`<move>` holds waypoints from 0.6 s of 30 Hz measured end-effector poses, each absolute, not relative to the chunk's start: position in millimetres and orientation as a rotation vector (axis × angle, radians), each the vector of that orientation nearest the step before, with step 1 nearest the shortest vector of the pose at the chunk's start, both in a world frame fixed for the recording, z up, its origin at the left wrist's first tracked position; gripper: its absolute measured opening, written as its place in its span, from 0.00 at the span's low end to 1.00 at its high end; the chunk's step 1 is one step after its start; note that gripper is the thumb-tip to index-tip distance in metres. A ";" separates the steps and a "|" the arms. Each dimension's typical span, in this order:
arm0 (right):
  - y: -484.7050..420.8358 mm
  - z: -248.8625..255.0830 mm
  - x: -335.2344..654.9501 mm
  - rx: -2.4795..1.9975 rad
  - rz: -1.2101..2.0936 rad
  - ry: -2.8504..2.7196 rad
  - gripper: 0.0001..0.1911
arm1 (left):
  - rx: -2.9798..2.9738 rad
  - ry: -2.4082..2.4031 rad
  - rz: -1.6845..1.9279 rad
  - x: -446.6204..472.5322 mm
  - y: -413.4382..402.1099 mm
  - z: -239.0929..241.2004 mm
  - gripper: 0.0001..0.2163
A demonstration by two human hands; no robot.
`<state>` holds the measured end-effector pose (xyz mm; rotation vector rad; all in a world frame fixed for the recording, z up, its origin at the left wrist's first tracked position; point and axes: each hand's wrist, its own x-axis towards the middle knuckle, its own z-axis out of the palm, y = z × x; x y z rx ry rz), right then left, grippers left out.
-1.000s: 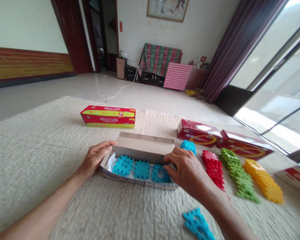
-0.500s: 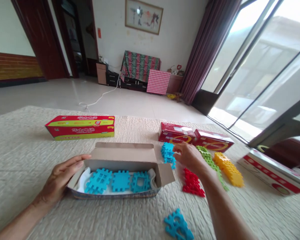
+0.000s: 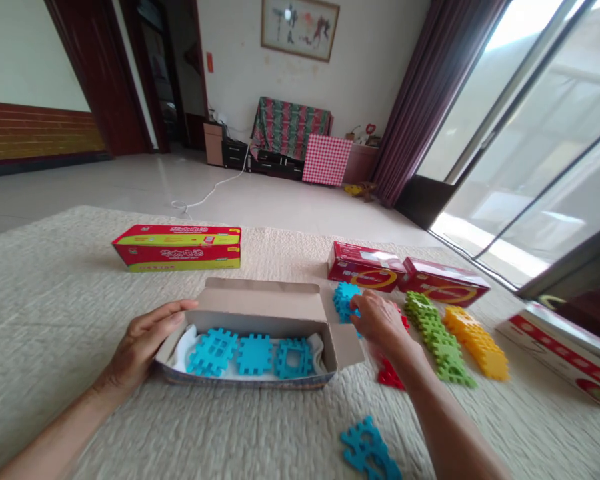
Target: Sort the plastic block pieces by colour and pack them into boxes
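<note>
An open cardboard box [image 3: 260, 290] lies in front of me, its lid flap folded back. Three blue interlocking building tiles [image 3: 255, 355] rest in it on white padding. My left hand [image 3: 147, 337] grips the box's left end. Past the box's right flap, my right hand [image 3: 377, 317] pinches at the lower edge of a pile of blue building tiles [image 3: 346, 298]; its fingertips partly hide the tile there. Red building tiles [image 3: 391, 375] lie partly covered by my right hand and forearm. Nearer to me is a loose group of blue tiles [image 3: 370, 448].
Green tiles [image 3: 437, 337] and yellow tiles [image 3: 477, 343] form rows on the right. Two dark red boxes [image 3: 367, 267] stand behind them, and a red-yellow box [image 3: 177, 250] at back left. A white-red box [image 3: 563, 353] sits far right. Everything rests on a quilted cream cover [image 3: 220, 433].
My right hand has come down slightly and closer onto the blue pile's lower edge. My left hand stays on the box. The whole view has shifted a little.
</note>
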<state>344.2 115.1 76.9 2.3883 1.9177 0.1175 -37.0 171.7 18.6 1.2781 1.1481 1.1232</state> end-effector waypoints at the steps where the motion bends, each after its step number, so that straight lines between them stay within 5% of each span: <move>1: 115.0 77.5 346.6 2.384 0.124 1.931 0.11 | 1.276 1.143 1.123 -36.5 171.0 19.3 0.17; 9: 94.1 119.1 352.3 2.598 0.402 2.337 0.10 | 1.282 1.123 1.130 -31.5 167.5 24.8 0.17; 18: 89.7 117.4 249.2 2.114 0.038 2.869 0.06 | 1.301 1.061 1.155 -31.2 168.3 22.7 0.16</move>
